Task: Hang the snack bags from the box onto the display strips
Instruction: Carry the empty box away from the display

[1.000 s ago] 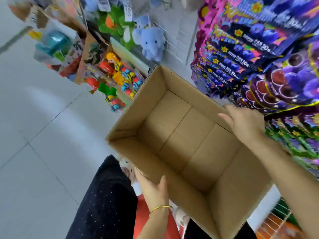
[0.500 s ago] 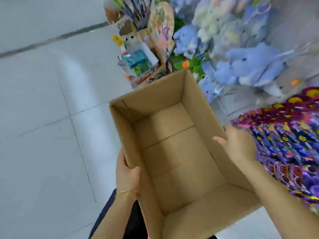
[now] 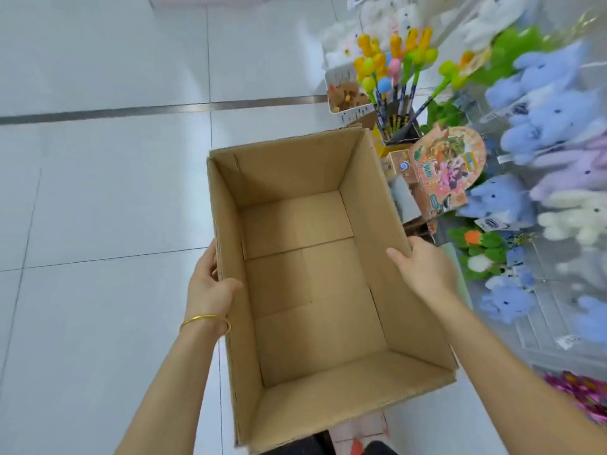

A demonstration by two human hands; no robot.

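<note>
— Zero bags show in the box (image 3: 312, 290), held centre over the floor (image 3: 98, 192); hanging seems done.
— Yes: the left hand (image 3: 210, 284) grips its left wall, the right hand (image 3: 423, 270) curls over the right rim. Next, put it away. The blurred packets (image 3: 588, 399) near right are perhaps the snacks.

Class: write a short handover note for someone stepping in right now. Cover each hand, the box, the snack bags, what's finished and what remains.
Left hand: grips the left wall of the box, thumb inside.
Right hand: grips the right wall, thumb inside.
Box: held between both hands over the tiled floor, top open, nothing in it.
Snack bags: only a few shiny packets show at the lower right edge; the strips can't be made out.
Done: no bags remain in the box.
Left: probably just putting the empty box away.
</note>
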